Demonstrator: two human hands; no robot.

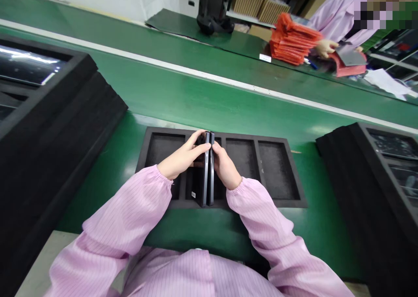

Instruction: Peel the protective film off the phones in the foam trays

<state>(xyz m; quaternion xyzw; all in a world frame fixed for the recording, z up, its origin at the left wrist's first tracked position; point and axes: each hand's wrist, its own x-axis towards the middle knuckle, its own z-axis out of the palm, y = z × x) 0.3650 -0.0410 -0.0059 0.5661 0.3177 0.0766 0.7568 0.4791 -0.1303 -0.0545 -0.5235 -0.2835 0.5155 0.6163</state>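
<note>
Two dark, slim tablets stand on edge, side by side, over the middle of a black foam tray (256, 162). My left hand (183, 156) is closed on the left tablet (197, 184), which has a small white label near its lower corner and buttons along its edge. On the other side, my right hand (226, 167) grips the right tablet (211, 175) by its upper part. The two tablets are close together, with a thin gap between their edges. Rectangular recesses divide the tray, and the hands and tablets partly hide the middle ones.
On the left rises a tall stack of black foam trays (48, 127) holding glossy dark devices; another stack (346, 175) stands on the right. Across the green worktable (196, 92) runs a white strip. A co-worker's hand (326, 48) is beside piled red pouches (290, 40) at the far right.
</note>
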